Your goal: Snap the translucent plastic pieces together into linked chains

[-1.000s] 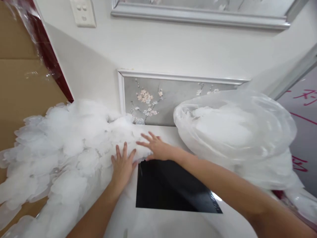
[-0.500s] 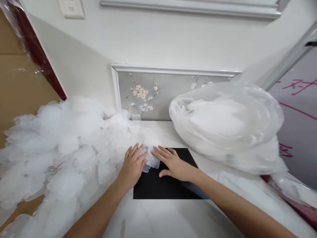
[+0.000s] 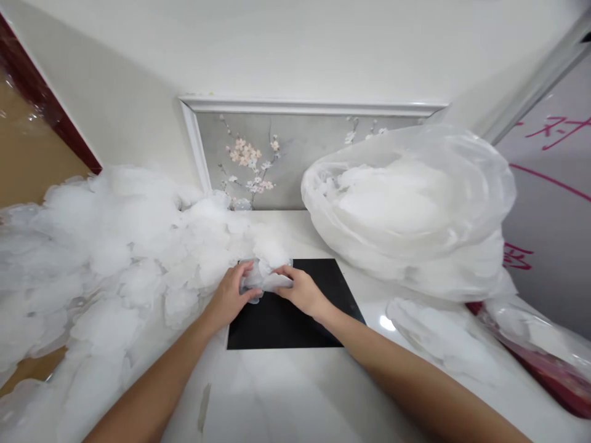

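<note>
A big heap of thin white translucent petal-like pieces spreads over the left of a white table. A black square sheet lies in the table's middle. At the sheet's far left corner, both hands grip a small bunch of the white pieces. My left hand holds its left side with fingers curled. My right hand pinches its right side.
A large clear plastic bag stuffed with more white pieces stands at the right rear. A framed flower panel is on the white wall behind. A cardboard board with a dark red edge stands at far left. Wrapped plastic lies at right.
Both hands have drawn back from the heap onto the black sheet's corner. Their flat, spread fingers have closed around a small bunch of white pieces. The camera has tilted downward.
</note>
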{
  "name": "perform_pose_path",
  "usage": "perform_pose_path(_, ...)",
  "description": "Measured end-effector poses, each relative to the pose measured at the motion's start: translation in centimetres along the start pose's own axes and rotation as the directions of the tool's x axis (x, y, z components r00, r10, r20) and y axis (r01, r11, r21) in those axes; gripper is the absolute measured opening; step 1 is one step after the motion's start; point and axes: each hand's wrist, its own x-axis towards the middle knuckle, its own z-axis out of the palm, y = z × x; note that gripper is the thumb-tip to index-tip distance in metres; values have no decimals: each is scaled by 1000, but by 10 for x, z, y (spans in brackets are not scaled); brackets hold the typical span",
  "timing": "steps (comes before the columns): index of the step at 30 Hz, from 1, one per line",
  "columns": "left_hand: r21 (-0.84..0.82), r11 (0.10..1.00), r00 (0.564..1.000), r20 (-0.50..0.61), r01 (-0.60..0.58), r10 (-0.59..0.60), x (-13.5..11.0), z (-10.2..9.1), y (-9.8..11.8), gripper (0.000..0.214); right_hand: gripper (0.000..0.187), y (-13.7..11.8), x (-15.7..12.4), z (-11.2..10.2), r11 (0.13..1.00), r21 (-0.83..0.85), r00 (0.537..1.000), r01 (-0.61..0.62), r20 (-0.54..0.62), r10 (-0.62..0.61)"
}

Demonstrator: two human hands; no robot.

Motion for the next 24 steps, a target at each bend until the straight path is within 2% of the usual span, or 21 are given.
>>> perform_pose_path(2, 108, 992, 997, -2, -72, 73, 1, -2, 2, 41, 26, -1, -10, -13, 968, 207, 982, -142, 150, 112)
perform_pose_path(3, 171, 978, 992, -2, -121, 123, 2, -2, 3, 34, 28, 0, -16, -19, 946, 259, 969, -197, 201, 146)
perform_pose_path(5, 278, 937, 975, -4, -211, 221, 4, -2, 6, 25, 31, 2, -24, -28, 926, 296, 964, -233, 195, 180)
perform_pose_path(8, 338, 885, 941, 1, -320, 340, 5, -4, 9, 21, 30, 6, -29, -31, 911, 362, 978, -196, 133, 157)
perform_pose_path(10, 337, 870, 924, 1, -361, 383, 3, -9, 12, 21, 38, 8, -29, -28, 882, 424, 976, -207, 153, 155)
perform_pose_path(13, 341, 855, 910, 3, -390, 414, -1, -13, 17, 22, 44, 11, -31, -24, 876, 427, 969, -224, 190, 155)
perform_pose_path(15, 356, 836, 897, 15, -418, 442, -1, -11, 20, 21, 45, 13, -34, -23, 878, 432, 975, -205, 165, 147)
perform_pose_path(19, 466, 777, 876, -11, -422, 482, 7, 2, 26, 20, 46, 15, -40, -22, 854, 506, 991, -123, 17, 133)
perform_pose_path(24, 581, 699, 889, 100, -417, 447, 15, 15, 32, 18, 28, 15, -38, -25, 933, 345, 987, -101, -82, 137)
